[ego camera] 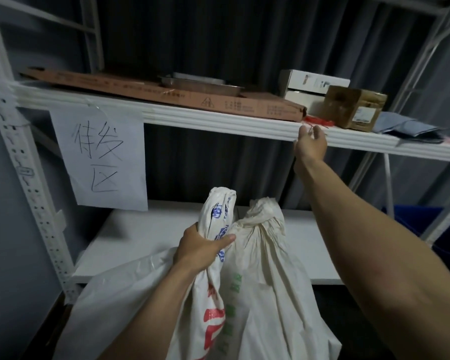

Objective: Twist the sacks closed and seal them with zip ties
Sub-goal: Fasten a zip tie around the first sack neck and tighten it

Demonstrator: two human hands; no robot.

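My left hand grips the twisted neck of a white sack printed in red and blue, low in the middle of the view. A plain cream sack stands right beside it, touching it, with its neck gathered into a bunch. My right hand is raised to the front edge of the upper shelf. Its thumb and fingers are spread apart just below a small pile of red zip ties. A thin red strand shows between the fingertips, and no grip on it is visible.
On the upper shelf lie a flat brown carton, a metal tray, white boxes, a small brown box and grey cloth. A handwritten paper sign hangs from the shelf edge. The lower white shelf lies behind the sacks.
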